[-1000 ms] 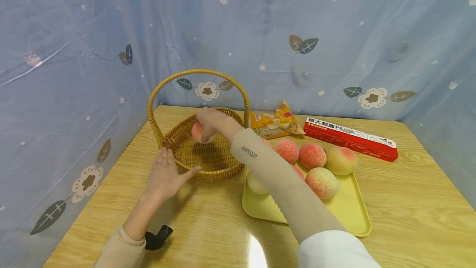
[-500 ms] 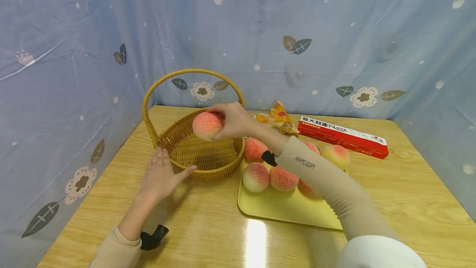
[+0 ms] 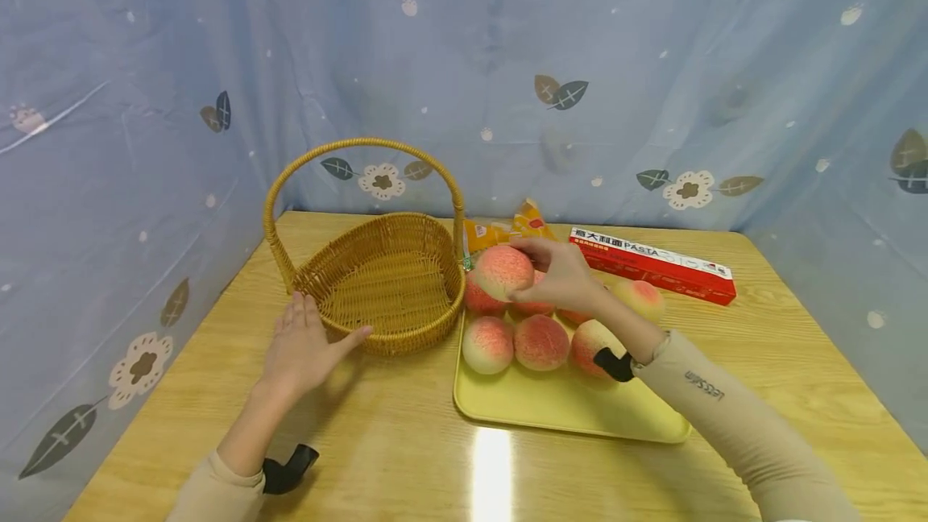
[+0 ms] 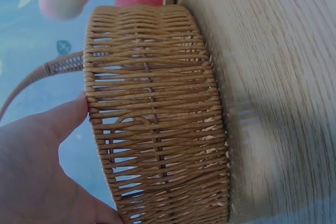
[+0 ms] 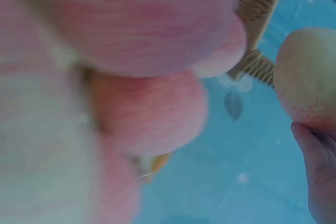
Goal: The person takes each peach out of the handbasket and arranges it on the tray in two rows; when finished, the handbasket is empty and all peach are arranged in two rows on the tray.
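Observation:
My right hand [image 3: 564,274] holds a pink-and-cream peach [image 3: 503,273] between thumb and fingers, above the far-left part of the yellow tray [image 3: 551,409]. Several other peaches [image 3: 541,342] sit on that tray in rows, partly hidden by the hand and forearm. To the left stands a woven basket [image 3: 391,292] with a tall arched handle, nothing inside it. My left hand [image 3: 300,349] rests at the basket's near-left rim, fingers extended and thumb spread. In the left wrist view, the thumb touches the rim of the wicker wall [image 4: 152,114].
Behind the tray lie an orange pasta bag [image 3: 525,220], partly covered by the right hand and peach, and a red-and-white pasta box [image 3: 652,264]. A patterned blue curtain [image 3: 464,63] encloses the back and sides of the wooden table [image 3: 391,441].
My right hand has lifted the peach up out of the basket and carried it right, over the tray. The left hand keeps its place at the basket rim. The head view has shifted slightly.

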Motion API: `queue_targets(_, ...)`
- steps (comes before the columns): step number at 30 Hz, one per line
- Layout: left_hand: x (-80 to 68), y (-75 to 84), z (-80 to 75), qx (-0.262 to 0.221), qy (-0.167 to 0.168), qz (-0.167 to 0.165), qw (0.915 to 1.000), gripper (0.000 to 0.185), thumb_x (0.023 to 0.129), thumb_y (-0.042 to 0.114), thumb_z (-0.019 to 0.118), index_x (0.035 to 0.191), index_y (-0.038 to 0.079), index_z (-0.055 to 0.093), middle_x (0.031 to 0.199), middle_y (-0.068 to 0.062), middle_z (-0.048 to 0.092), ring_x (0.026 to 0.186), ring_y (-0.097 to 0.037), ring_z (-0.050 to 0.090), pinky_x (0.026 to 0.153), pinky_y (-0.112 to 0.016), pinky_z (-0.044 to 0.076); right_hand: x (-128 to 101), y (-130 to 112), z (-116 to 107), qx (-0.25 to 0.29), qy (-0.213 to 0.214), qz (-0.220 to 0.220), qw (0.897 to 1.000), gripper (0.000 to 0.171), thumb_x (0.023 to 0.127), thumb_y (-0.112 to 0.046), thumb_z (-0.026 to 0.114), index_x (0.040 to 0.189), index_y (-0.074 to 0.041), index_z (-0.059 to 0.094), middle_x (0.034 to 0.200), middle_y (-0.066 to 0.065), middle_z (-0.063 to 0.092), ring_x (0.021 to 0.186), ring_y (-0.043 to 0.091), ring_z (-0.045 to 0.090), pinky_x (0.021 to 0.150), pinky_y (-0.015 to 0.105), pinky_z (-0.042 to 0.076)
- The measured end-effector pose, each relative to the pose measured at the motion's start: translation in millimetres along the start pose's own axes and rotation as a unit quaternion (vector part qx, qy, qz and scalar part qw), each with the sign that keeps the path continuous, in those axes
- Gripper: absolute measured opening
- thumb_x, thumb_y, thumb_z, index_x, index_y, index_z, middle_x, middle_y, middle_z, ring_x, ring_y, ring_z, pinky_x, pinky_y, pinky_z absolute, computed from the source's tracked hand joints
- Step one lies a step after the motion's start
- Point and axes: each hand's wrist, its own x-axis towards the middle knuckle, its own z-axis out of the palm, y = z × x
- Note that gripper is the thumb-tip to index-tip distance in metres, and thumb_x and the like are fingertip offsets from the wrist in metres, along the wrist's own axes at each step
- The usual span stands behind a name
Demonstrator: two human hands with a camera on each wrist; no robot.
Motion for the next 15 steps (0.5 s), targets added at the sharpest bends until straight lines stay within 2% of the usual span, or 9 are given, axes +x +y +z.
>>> queue_targets(7, -4.3, -3.3, 1.2, -0.006, 0.002, 0.006, 1.0, 0.117, 0.09, 0.071, 0.043, 0.141, -0.027, 0.004, 0.148, -0.044, -0.004, 0.14, -0.055, -0.002, 0.114, -0.061, 0.003, -40, 15, -22, -0.018, 0.019, 0.06, 0.998, 0.064, 0.068, -0.007, 0.085, 0.125, 0.007, 0.06, 0.115, 0.022, 0.067, 0.105, 0.034, 0.066, 0.085, 0.04, 0.056)
queue_targets(15, -2.0, -1.9, 0.5, -0.009, 0.003, 0.009, 0.9999, 0.117, 0.09, 0.072, 0.042, 0.141, -0.026, 0.003, 0.148, -0.044, -0.006, 0.139, -0.056, -0.001, 0.113, -0.063, 0.004, -74, 11, -42, -0.002, 0.04, 0.072, 0.997, 0.063, 0.068, -0.003, 0.086, 0.125, 0.008, 0.059, 0.115, 0.023, 0.066, 0.103, 0.035, 0.066, 0.081, 0.022, 0.055)
